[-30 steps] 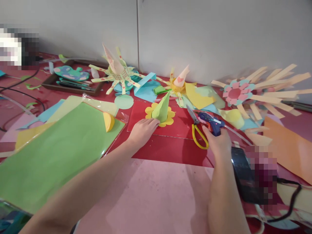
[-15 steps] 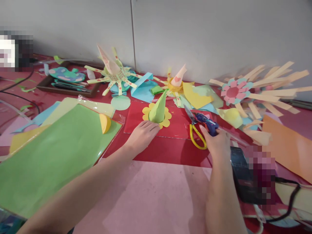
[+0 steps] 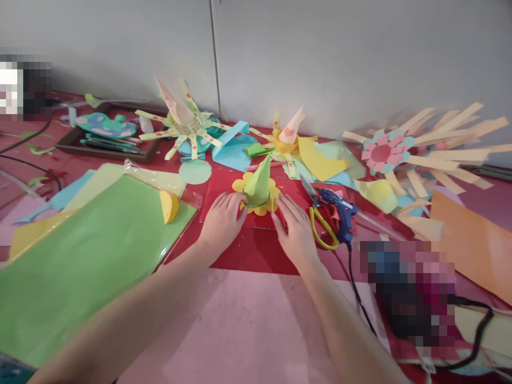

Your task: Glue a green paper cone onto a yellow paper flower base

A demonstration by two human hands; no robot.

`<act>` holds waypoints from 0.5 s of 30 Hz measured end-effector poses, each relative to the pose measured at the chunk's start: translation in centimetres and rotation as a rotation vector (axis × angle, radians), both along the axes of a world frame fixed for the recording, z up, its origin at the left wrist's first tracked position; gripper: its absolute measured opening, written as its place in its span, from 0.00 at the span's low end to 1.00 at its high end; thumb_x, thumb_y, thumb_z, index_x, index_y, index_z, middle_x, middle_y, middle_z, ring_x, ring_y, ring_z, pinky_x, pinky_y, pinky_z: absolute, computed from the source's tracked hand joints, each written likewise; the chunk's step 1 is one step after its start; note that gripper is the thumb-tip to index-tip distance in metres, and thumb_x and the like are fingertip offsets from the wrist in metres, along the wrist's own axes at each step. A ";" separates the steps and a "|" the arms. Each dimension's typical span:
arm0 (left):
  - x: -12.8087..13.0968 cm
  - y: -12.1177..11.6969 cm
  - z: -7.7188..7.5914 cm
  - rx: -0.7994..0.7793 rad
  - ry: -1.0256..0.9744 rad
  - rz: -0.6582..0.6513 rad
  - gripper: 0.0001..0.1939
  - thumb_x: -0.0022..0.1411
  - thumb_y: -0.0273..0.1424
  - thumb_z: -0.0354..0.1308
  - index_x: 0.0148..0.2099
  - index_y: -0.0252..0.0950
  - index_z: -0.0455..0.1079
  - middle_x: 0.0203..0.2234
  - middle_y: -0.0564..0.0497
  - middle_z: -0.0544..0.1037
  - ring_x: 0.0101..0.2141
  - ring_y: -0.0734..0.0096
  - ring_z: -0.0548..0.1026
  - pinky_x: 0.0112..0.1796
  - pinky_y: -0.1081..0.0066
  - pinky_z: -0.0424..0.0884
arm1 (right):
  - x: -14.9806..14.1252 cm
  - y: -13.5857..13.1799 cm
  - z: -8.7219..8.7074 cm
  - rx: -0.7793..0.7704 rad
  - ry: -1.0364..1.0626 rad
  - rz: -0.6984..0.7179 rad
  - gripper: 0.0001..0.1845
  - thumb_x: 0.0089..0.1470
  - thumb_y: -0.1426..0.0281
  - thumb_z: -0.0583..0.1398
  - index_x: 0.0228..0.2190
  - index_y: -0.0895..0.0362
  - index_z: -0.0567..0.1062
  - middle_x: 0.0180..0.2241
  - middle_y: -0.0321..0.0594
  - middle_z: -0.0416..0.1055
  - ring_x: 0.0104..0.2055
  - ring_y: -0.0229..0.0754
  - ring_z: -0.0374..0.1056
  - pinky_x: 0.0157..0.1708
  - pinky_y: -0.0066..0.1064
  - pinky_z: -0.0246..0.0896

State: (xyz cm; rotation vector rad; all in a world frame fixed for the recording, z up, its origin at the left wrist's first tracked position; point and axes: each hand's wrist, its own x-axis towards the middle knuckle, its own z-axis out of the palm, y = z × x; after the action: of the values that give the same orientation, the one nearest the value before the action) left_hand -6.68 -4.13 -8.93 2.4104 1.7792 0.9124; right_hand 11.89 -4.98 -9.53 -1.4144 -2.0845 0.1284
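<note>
A yellow paper flower (image 3: 261, 210) with a pointed light-green paper cone (image 3: 257, 188) upright on its middle sits on a red card sheet (image 3: 218, 184). My left hand (image 3: 224, 218) grips the flower's left petals, the fingertips bent at the rim and the thumb below. On the right side, my right hand (image 3: 296, 229) holds the petals between fingers and thumb. The petals under the fingertips are partly hidden. Close to the right hand lie yellow-handled scissors (image 3: 323, 228) and a blue glue gun (image 3: 344, 216) with a black cord.
A green paper pack (image 3: 100, 250) in clear wrap lies at left, a yellow folded piece (image 3: 169, 207) on it. A brown tray (image 3: 108, 152) and paper-strip flowers (image 3: 188, 125) stand behind. Pink paper (image 3: 248, 325) covers the front; orange paper (image 3: 472, 234) lies at right.
My right hand has let go of the glue gun, now lying beside the scissors, and moved left to the flower. My left hand has shifted slightly left, onto the flower's left edge.
</note>
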 end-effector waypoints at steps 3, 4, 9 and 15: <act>0.2 -0.2 -0.2 -0.014 0.073 -0.006 0.06 0.64 0.26 0.49 0.39 0.36 0.67 0.36 0.48 0.80 0.40 0.65 0.78 0.54 0.55 0.65 | 0.2 0.1 -0.7 -0.109 -0.035 0.057 0.24 0.63 0.66 0.46 0.59 0.56 0.62 0.59 0.45 0.61 0.64 0.45 0.53 0.60 0.45 0.52; 0.2 -0.3 -0.2 0.000 0.094 -0.008 0.06 0.64 0.25 0.49 0.39 0.36 0.67 0.35 0.48 0.80 0.41 0.64 0.77 0.55 0.55 0.64 | 0.3 0.1 -0.8 -0.134 -0.044 0.061 0.24 0.64 0.66 0.45 0.59 0.56 0.61 0.60 0.44 0.60 0.64 0.45 0.52 0.61 0.46 0.51; 0.2 -0.3 -0.2 0.055 0.191 -0.037 0.10 0.65 0.24 0.46 0.37 0.35 0.69 0.34 0.48 0.81 0.45 0.63 0.76 0.56 0.53 0.62 | 0.4 0.1 -0.9 -0.193 -0.064 0.045 0.24 0.64 0.67 0.43 0.59 0.56 0.62 0.60 0.42 0.60 0.64 0.43 0.52 0.62 0.47 0.49; 0.2 -0.3 0.1 0.046 0.226 -0.044 0.11 0.65 0.25 0.45 0.40 0.34 0.70 0.36 0.47 0.80 0.46 0.60 0.75 0.56 0.52 0.62 | 0.4 0.1 -0.9 -0.227 -0.061 0.051 0.25 0.64 0.69 0.43 0.59 0.57 0.61 0.61 0.42 0.58 0.65 0.43 0.51 0.62 0.46 0.49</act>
State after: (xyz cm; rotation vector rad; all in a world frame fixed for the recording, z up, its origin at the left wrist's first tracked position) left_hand -6.48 -4.46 -8.82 2.6650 1.7816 0.7089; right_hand 12.30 -4.83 -10.43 -1.5139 -2.2130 0.3568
